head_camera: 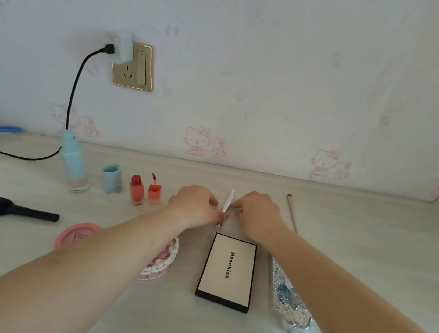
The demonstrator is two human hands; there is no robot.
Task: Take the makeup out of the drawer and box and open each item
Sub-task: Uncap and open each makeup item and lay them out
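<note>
Both hands meet at the middle of the worktop (343, 240), working on a slim white cosmetic pen (229, 200) that slants up and away between them. The left hand (193, 205) pinches its lower, clear end, and the right hand (258, 214) has its fingertips curled in on the pen from the other side; which part each one holds is hidden behind the knuckles. It looks like the cap is being pulled off, so a straight pull along the pen's length, no bending, should do it. The red lip gloss bottle (136, 190) to the left already stands open beside its wand cap (154, 189). The Mooekiss palette (229, 270) lies closed just near of the hands.
</note>
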